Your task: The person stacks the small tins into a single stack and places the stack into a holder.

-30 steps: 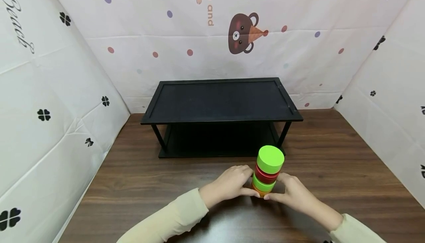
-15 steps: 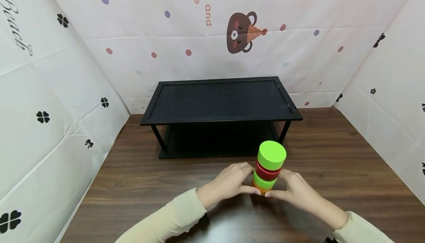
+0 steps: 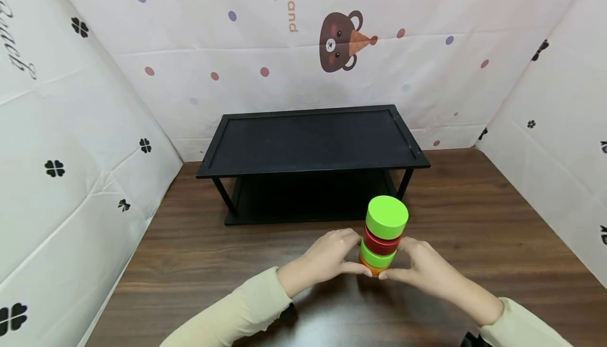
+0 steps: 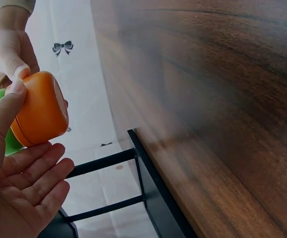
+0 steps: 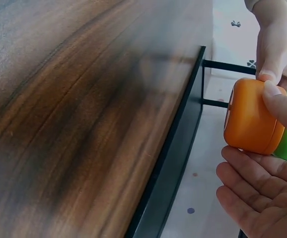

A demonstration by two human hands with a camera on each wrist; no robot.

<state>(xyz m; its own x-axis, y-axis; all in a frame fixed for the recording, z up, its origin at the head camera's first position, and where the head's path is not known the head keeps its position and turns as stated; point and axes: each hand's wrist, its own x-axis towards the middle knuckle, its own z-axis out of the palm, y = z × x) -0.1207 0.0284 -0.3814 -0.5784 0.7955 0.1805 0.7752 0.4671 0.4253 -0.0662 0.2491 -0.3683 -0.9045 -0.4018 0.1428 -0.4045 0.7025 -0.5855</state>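
In the head view, both hands hold a tilted stack of round containers (image 3: 381, 245) in front of the rack: orange at the bottom, then green, dark red, and a bright green top (image 3: 387, 217). My left hand (image 3: 329, 257) grips the orange bottom piece (image 4: 41, 108) from the left, thumb on the near side and fingers on the far side. From the right, my right hand (image 3: 429, 271) pinches the same piece, the two thumb tips nearly meeting. Both wrist views show the orange underside raised off the wooden table. The upper pieces are mostly hidden there.
Behind the hands stands a black two-tier rack (image 3: 308, 141), its lower shelf close beyond the stack. White printed cloth (image 3: 265, 47) encloses the back and sides of the wooden table (image 3: 199, 263).
The stack has risen a little off the table, with both hands keeping their grip on its orange bottom. The head view has shifted slightly.
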